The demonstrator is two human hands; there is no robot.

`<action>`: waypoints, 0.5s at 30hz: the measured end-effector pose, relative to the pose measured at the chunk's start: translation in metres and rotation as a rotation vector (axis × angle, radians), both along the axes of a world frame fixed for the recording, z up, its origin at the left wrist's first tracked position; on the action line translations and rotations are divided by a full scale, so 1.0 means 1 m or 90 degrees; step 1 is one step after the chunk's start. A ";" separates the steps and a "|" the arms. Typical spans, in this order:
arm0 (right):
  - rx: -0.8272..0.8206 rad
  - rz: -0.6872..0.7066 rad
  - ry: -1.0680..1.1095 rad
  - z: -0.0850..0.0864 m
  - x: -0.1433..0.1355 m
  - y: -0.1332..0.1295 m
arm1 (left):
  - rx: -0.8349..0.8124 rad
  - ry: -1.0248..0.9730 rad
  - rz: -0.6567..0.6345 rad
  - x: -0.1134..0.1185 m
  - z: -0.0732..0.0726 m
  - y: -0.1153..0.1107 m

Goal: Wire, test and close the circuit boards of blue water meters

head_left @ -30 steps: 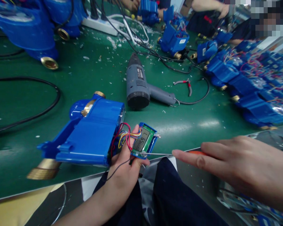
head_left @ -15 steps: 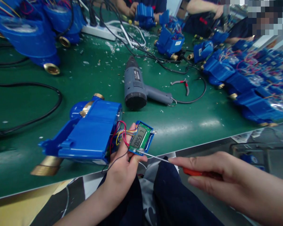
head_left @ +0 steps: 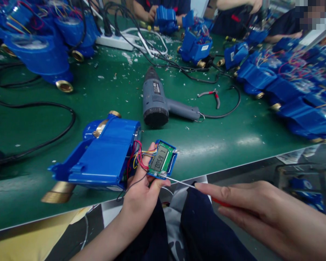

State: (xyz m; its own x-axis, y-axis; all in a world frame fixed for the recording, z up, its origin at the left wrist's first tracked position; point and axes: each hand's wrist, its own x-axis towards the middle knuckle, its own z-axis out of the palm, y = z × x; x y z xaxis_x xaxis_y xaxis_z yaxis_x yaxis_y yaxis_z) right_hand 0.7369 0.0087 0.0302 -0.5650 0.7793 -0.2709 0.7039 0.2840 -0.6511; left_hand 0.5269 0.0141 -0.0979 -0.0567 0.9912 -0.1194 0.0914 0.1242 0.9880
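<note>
Between the fingers and thumb of my left hand (head_left: 141,190) is a circuit board with a small LCD (head_left: 162,159), set in a blue frame. Red, yellow and black wires (head_left: 138,156) run from it into a blue water meter (head_left: 103,156) lying on its side with brass pipe ends. My right hand (head_left: 252,203) is closed round a screwdriver (head_left: 182,182) with an orange-red handle, mostly hidden by the fingers. The thin shaft points left, and its tip meets the lower corner of the board, near my left thumb.
A grey heat gun (head_left: 156,98) lies mid-table, with small pliers (head_left: 213,97) to its right. More blue meters (head_left: 38,54) stand at the left, and several line the right side (head_left: 301,98). Black cables and a white power strip (head_left: 115,41) lie behind. Co-workers sit across the table.
The view has shifted slightly, so the table things appear a little to the right or lower. My right hand has turned a little, hiding more of the screwdriver handle. The tip stays at the board's corner.
</note>
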 end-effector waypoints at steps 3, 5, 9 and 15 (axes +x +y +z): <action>0.181 0.133 -0.063 0.001 0.005 0.005 | -0.007 0.000 0.015 0.000 0.001 -0.001; 0.284 0.182 -0.117 0.002 0.007 0.010 | -0.004 0.003 0.017 0.000 0.001 -0.001; 0.347 0.190 -0.179 0.007 0.004 0.013 | 0.004 0.034 0.030 0.000 0.001 0.000; 0.268 0.130 -0.109 0.005 -0.004 0.009 | 0.058 0.073 0.052 0.001 0.002 -0.001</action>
State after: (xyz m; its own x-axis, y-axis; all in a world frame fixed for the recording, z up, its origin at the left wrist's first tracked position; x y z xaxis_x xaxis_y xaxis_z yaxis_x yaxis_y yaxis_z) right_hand 0.7332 0.0174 0.0353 -0.6920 0.7195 -0.0589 0.6938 0.6402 -0.3299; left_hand 0.5277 0.0133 -0.0963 -0.1456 0.9892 -0.0180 0.1975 0.0469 0.9792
